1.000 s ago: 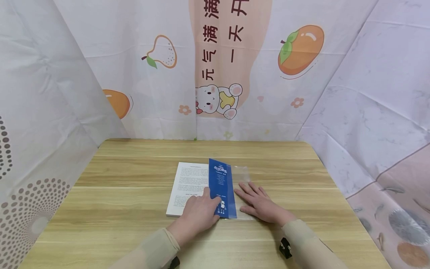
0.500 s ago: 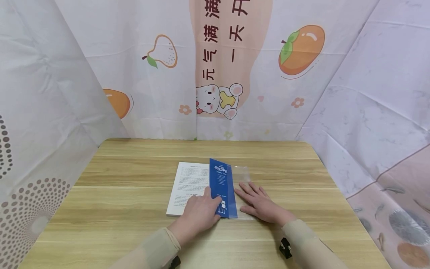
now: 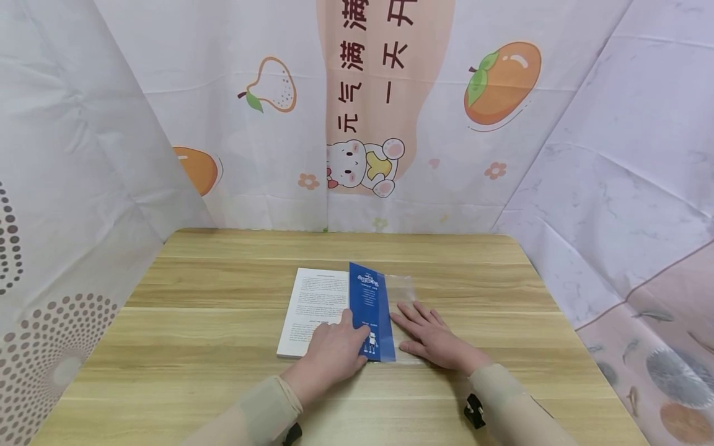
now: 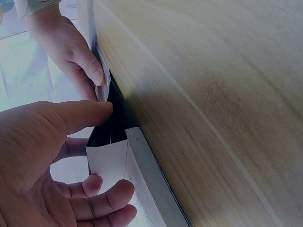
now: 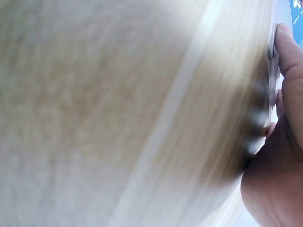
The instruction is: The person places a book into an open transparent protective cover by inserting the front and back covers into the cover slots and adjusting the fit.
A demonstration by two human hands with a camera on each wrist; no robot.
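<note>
Nothing of note has moved since the earlier frames: both hands and the book lie as they did a second ago, with only a slight drift of the head view. Left hand rests on the near part of the open book, fingers loosely extended, forefinger reaching onto the blue cover flap; the left wrist view shows its thumb and fingers spread over the near edge of the pages, gripping nothing. Right hand lies flat, palm down, fingers straight and slightly spread, pressing a clear plastic sheet against the table just right of the blue flap. The right wrist view is blurred and shows only fingertips against the sheet's edge. The book sits near the middle of the table, its white printed page to the left, the blue flap standing over its right edge, and the clear sheet extending further right and toward the far side. Both forearms wear beige sleeves; a black clip shows at the right wrist. Beyond the table's far edge hangs a printed backdrop with a cartoon bear, fruit and characters; plain sheeting closes both sides.
</note>
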